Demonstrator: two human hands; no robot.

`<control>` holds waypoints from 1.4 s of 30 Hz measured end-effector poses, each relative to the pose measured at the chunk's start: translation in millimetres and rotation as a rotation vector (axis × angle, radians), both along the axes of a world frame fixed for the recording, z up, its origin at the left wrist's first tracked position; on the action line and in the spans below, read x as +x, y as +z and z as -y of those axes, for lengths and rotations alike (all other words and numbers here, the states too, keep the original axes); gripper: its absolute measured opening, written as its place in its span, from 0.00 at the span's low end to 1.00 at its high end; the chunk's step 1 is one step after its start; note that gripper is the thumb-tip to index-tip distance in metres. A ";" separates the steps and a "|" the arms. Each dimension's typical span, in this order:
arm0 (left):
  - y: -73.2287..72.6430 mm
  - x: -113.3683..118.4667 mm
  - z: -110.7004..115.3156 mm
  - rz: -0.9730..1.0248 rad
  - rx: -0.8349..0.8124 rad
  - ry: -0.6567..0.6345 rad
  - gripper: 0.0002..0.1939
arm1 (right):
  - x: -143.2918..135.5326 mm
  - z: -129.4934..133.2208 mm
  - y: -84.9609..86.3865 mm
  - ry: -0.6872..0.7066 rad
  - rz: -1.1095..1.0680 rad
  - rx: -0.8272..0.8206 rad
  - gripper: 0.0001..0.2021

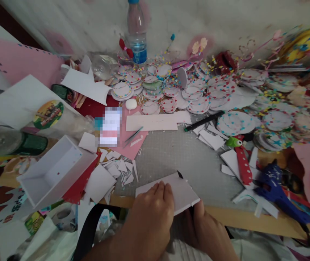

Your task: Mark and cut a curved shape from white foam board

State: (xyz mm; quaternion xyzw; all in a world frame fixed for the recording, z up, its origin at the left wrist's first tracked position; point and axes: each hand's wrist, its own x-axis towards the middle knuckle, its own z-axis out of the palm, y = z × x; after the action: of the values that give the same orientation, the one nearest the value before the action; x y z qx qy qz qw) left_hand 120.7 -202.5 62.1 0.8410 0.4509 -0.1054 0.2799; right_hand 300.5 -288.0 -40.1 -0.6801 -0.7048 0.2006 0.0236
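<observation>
The board (183,192) at six o'clock looks papery, matt and smooth. The bottle (137,32) at twelve is clear, glossy plastic.

At the top of the frame, just left of centre, you can read "PURE" in pale capitals running vertically on the blue label (141,56) of the clear plastic bottle (136,30). On the left side, your round green-and-yellow sticker (48,114) on a clear plastic container (75,121) carries reddish lettering too small to make out, and the dark and red marks on the printed sheet (13,203) at the lower left are too blurred for you to read. Your phone's screen (110,125), left of centre, is pixelated, so nothing on it is legible.
</observation>
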 end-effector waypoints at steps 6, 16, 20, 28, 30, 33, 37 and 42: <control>1.1 1.3 -2.0 -0.030 -0.031 -0.009 0.32 | 7.2 2.4 -6.8 0.097 0.075 -0.093 0.05; -0.9 -1.5 -4.7 0.012 -0.041 0.037 0.32 | 2.4 -7.5 0.4 0.055 0.088 -0.289 0.06; -0.1 -2.5 -5.9 0.046 -0.048 0.044 0.32 | 0.0 -9.6 1.2 0.092 0.135 -0.301 0.07; 5.7 -3.9 -8.9 0.023 -0.102 0.046 0.32 | -6.5 -13.0 6.7 0.047 0.111 -0.244 0.08; 5.5 -3.5 -8.1 0.018 -0.092 0.049 0.32 | -8.9 -13.6 8.9 0.056 0.153 -0.225 0.08; 5.1 -2.7 -6.9 0.013 -0.076 0.064 0.31 | -10.5 -12.9 9.4 0.090 0.151 -0.196 0.09; 7.1 -2.8 -7.3 0.028 -0.066 0.081 0.31 | -11.2 -10.0 3.9 0.080 0.116 -0.158 0.04; 11.1 -3.2 -9.9 0.017 -0.072 0.107 0.30 | -10.4 -6.6 -2.9 0.069 0.109 -0.070 0.04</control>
State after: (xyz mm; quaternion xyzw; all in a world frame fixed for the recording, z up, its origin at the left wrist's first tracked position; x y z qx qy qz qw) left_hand 117.5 -192.6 73.1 0.8059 0.4887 -0.0995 0.3189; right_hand 290.1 -281.4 -42.9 -0.6658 -0.7204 0.1888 -0.0456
